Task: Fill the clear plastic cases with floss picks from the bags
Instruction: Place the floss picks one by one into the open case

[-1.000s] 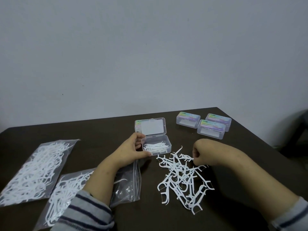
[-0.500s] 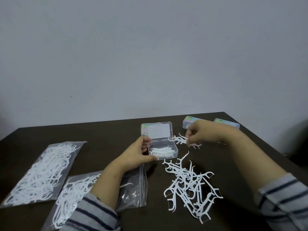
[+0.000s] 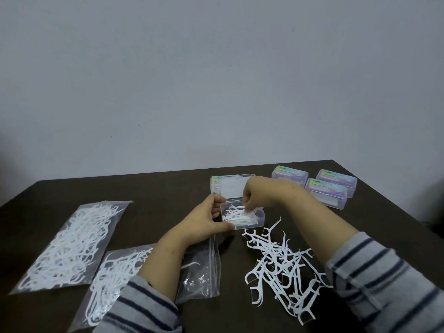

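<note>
An open clear plastic case (image 3: 260, 218) sits mid-table, its lid (image 3: 231, 186) standing up behind it and several white floss picks inside. My left hand (image 3: 204, 221) grips the case's left side. My right hand (image 3: 255, 197) is over the case, fingertips down among the picks and pinching some of them. A loose pile of floss picks (image 3: 281, 265) lies on the table in front of the case. Two clear bags hold more picks: one at far left (image 3: 72, 243), one (image 3: 115, 277) partly under my left forearm.
Three closed cases with colourful labels (image 3: 326, 191) stand at the back right, close to the table's right edge. The dark table (image 3: 156, 195) ends at a plain wall behind.
My right hand took picks from the loose pile, carried them up and left, and now has them down inside the open case. My left hand kept its hold on the case.
</note>
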